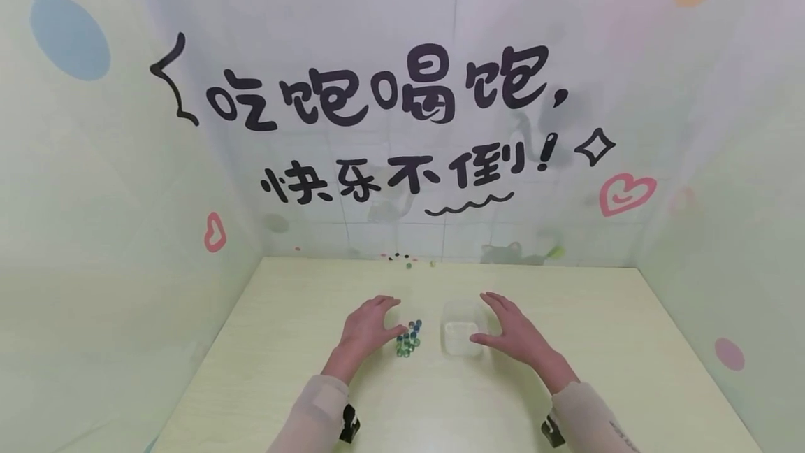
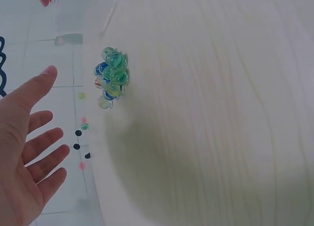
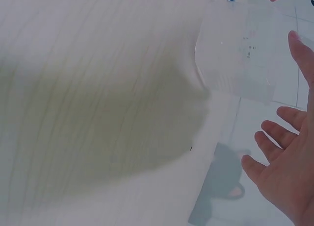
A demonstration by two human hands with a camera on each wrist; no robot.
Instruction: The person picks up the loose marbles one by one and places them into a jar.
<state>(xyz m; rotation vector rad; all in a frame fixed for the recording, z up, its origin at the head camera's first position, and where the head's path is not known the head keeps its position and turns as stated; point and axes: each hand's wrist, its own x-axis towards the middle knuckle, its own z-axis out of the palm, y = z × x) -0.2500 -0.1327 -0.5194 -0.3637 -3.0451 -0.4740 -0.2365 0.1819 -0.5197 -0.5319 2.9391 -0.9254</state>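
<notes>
A cluster of green, blue and clear glass marbles (image 1: 407, 345) lies on the table, also seen in the left wrist view as a small pile of marbles (image 2: 116, 75). Just left of it, my left hand (image 1: 367, 331) hovers with fingers spread and nothing held; the thumb overlaps the marbles in the head view. To the right of the marbles stands a clear plastic container (image 1: 461, 341), whose see-through wall (image 3: 230, 49) shows in the right wrist view. My right hand (image 1: 517, 333) is at its right side, fingers apart and relaxed, holding nothing.
The pale wooden table (image 1: 302, 299) ends at a back wall with printed lettering (image 1: 383, 89). Near that back edge sit a green marble (image 1: 409, 265) and a yellowish one (image 1: 432, 264). Cloth walls close in the table on the left and right.
</notes>
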